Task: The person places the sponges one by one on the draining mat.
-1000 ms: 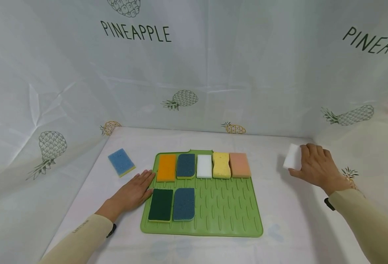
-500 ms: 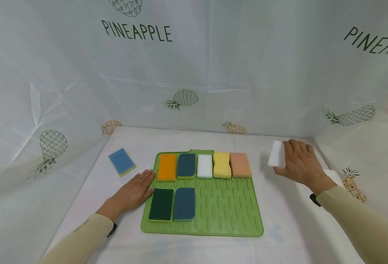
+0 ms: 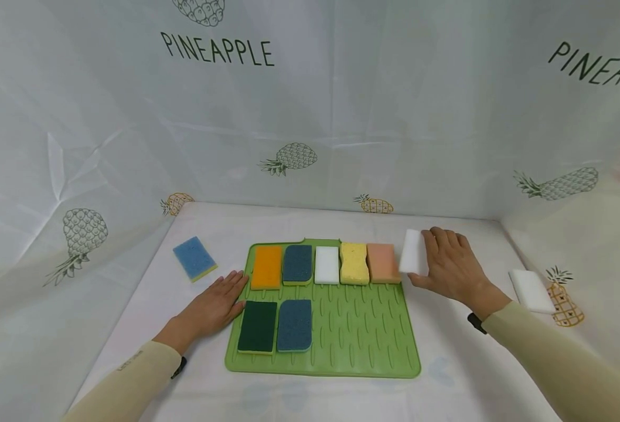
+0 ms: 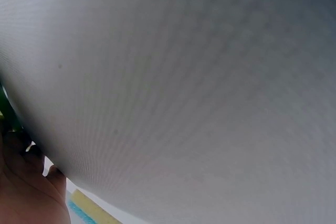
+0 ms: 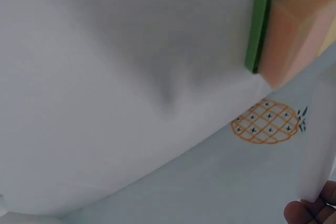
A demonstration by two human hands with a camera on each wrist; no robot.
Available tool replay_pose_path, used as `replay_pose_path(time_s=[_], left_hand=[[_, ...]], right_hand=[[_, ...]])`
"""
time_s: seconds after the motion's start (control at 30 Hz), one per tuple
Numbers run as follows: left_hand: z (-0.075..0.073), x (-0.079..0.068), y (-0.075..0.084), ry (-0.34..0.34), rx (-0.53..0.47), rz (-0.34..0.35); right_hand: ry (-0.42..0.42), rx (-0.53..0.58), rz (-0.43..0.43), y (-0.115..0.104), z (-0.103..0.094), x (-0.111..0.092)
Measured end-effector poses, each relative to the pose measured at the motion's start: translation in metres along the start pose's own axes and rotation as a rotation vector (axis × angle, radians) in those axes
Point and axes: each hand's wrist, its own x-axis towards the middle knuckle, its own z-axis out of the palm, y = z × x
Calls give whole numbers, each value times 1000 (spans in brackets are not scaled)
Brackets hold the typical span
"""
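My right hand (image 3: 449,264) pinches a white sponge (image 3: 413,252), held above the table just right of the green mat (image 3: 363,334). In the right wrist view, fingertips (image 5: 299,214) grip the lower end of that white sponge (image 5: 317,135). The left hand (image 3: 210,308) lies flat with straight fingers, its fingertips touching the mat's left edge. Along the mat's back row sit an orange sponge (image 3: 266,267), a dark blue sponge (image 3: 297,264), a white sponge (image 3: 326,265), a yellow wavy-sided sponge (image 3: 354,264) and a pink sponge (image 3: 383,263). A dark green sponge (image 3: 257,327) and a blue-grey sponge (image 3: 294,326) lie in front.
A blue and yellow sponge (image 3: 194,258) lies on the table left of the mat. Another white sponge (image 3: 531,291) rests at the table's right side, behind the right forearm. A pineapple-print sheet (image 3: 421,117) stands as walls around the back and sides.
My right hand has carried the white sponge leftward to beside the mat's right edge. The white sponge at the right side has come into full view. My left hand has stayed put.
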Motion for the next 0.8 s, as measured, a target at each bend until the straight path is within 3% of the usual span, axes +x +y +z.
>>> replay_pose_path(time_s=[0.37, 0.63, 0.8], left_hand=[[0, 0, 0, 2, 3, 2], [1, 1, 0, 2, 0, -1], [3, 1, -2, 3, 3, 1]], right_hand=[[-2, 50, -55, -55, 3, 11], [37, 94, -134, -97, 7, 13], [16, 107, -163, -124, 9, 11]])
